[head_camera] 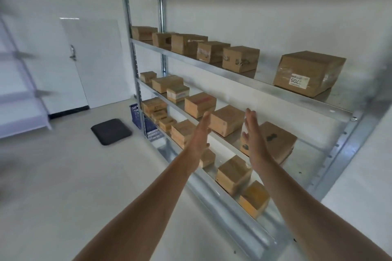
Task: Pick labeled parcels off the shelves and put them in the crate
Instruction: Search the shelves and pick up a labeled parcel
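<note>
A metal shelf rack (233,74) holds several brown cardboard parcels on three levels. Both my arms reach toward the middle level. My left hand (200,133) and my right hand (253,133) are flat and open, palms facing each other, on either side of a plain brown parcel (227,119) without touching it. A parcel with a white label reading 5077 upside down (307,74) sits on the top level at the right. A blue crate (144,121) stands on the floor at the rack's far left end, partly hidden by the upright.
A dark mat (111,131) lies on the pale floor left of the crate. A white door (93,63) is in the far wall. Another white shelf unit (19,99) stands blurred at the left. Lower parcels (233,174) sit under my hands.
</note>
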Motion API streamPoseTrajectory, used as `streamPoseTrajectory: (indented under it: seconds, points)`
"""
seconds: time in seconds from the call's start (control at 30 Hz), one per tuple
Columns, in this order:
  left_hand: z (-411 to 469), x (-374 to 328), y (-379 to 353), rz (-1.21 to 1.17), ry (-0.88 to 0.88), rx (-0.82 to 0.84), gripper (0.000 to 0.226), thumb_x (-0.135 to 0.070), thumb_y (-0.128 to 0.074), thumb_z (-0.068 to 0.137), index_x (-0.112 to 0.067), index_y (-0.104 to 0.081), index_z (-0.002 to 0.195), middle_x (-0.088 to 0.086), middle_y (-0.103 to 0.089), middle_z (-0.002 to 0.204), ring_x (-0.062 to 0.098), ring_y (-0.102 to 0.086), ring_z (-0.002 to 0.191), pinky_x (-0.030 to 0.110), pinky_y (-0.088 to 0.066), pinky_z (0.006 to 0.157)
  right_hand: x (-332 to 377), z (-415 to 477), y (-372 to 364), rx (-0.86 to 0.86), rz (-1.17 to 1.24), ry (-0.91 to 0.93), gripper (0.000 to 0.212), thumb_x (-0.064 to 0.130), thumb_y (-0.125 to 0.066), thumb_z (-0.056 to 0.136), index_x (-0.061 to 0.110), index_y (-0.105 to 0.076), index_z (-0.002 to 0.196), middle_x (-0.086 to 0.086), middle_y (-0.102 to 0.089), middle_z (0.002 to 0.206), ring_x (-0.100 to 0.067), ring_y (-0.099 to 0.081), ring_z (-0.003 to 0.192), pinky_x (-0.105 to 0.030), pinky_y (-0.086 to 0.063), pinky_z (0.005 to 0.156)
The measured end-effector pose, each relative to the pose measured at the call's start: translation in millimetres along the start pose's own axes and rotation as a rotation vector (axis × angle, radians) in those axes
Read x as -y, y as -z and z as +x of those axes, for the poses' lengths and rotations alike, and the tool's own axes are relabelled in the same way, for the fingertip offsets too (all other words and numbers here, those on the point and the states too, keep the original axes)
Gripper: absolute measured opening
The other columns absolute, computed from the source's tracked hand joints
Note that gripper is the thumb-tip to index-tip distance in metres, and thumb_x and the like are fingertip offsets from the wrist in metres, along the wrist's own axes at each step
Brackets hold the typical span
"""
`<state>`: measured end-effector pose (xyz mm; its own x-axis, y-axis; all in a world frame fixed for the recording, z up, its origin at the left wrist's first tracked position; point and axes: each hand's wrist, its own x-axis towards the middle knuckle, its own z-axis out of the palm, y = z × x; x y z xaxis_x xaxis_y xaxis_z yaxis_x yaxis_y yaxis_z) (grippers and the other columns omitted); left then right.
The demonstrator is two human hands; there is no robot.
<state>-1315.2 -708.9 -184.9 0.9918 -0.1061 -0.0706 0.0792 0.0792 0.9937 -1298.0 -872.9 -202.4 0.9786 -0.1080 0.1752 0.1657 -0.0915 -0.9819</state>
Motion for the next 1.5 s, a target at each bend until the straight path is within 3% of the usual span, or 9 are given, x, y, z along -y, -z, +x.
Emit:
streamPoseTrajectory:
  seconds: [0.2,0.5,0.67,0.73,0.93,1.07,1.13,1.27,1.5]
  points:
    - [58,-18,73,-0.036,0.004,-0.108,0.064,-0.062,-0.033,0.103,-0.023,-0.042,0.153,0.000,-0.044,0.156,0.024,-0.044,0.143,0.050,-0.032,0.119,-10,78,-80,0.082,0.091,-0.001,0.075,0.073,-0.027,0.099,0.033,-0.022,0.163,0.009,-0.019,0.171,-0.015,-0.018,0.157,-0.051,-0.018,0.128]
    - [163,-56,165,0.009,-0.007,-0.246,0.073,-0.069,-0.039,0.097,-0.017,-0.051,0.146,0.007,-0.057,0.144,0.026,-0.055,0.129,0.048,-0.040,0.112,1,217,-183,0.128,0.235,-0.054,0.073,0.069,-0.031,0.102,0.023,-0.034,0.159,0.003,-0.031,0.167,-0.019,-0.028,0.154,-0.049,-0.021,0.127]
    - [219,-68,215,0.013,-0.021,-0.284,0.062,-0.068,-0.037,0.099,-0.021,-0.061,0.132,0.001,-0.065,0.129,0.012,-0.061,0.107,0.045,-0.042,0.106,-5,272,-243,0.228,0.146,-0.036,0.112,0.100,-0.032,0.065,0.040,-0.028,0.159,0.009,-0.022,0.170,-0.021,-0.020,0.157,-0.057,-0.018,0.126]
    - [247,-70,239,0.005,-0.015,-0.292,0.062,-0.070,-0.039,0.097,-0.023,-0.062,0.130,0.000,-0.065,0.128,0.011,-0.061,0.105,0.046,-0.042,0.107,-12,301,-269,0.222,0.120,-0.041,0.109,0.101,-0.032,0.068,0.041,-0.030,0.159,0.011,-0.024,0.169,-0.018,-0.019,0.157,-0.057,-0.018,0.126]
    - [341,-69,325,-0.039,-0.001,-0.233,0.058,-0.071,-0.043,0.095,-0.025,-0.061,0.125,0.006,-0.065,0.131,0.023,-0.062,0.117,0.049,-0.044,0.107,-39,383,-352,0.208,0.107,-0.040,0.070,0.066,-0.023,0.104,0.028,-0.023,0.163,0.007,-0.022,0.170,-0.016,-0.022,0.156,-0.051,-0.020,0.127]
    - [416,-83,398,-0.066,0.006,-0.168,0.064,-0.067,-0.041,0.098,-0.021,-0.054,0.140,0.004,-0.057,0.143,0.025,-0.056,0.128,0.051,-0.039,0.113,-39,438,-417,0.180,0.053,-0.050,0.086,0.078,-0.023,0.092,0.029,-0.022,0.163,0.006,-0.021,0.171,-0.017,-0.023,0.156,-0.052,-0.021,0.127]
    - [448,-94,431,-0.079,0.009,-0.161,0.053,-0.061,-0.041,0.101,-0.022,-0.057,0.133,0.004,-0.057,0.143,0.026,-0.055,0.130,0.052,-0.038,0.114,-33,464,-445,0.153,0.028,-0.039,0.098,0.088,-0.023,0.083,0.030,-0.023,0.163,0.007,-0.022,0.170,-0.016,-0.024,0.155,-0.052,-0.021,0.127]
    - [508,-115,484,-0.083,0.010,-0.170,0.036,-0.060,-0.041,0.101,-0.032,-0.063,0.105,0.003,-0.062,0.136,0.024,-0.058,0.125,0.051,-0.040,0.113,-31,525,-491,0.081,0.035,0.008,0.081,0.073,-0.025,0.095,0.028,-0.022,0.163,0.007,-0.021,0.170,-0.014,-0.023,0.155,-0.052,-0.021,0.127]
    - [614,-140,531,-0.085,-0.013,-0.111,0.040,-0.063,-0.043,0.100,-0.030,-0.065,0.110,-0.006,-0.067,0.120,0.022,-0.062,0.117,0.048,-0.044,0.108,-25,619,-532,-0.029,0.016,0.013,0.065,0.062,-0.025,0.105,0.030,-0.025,0.162,0.005,-0.025,0.169,-0.018,-0.024,0.156,-0.050,-0.019,0.128]
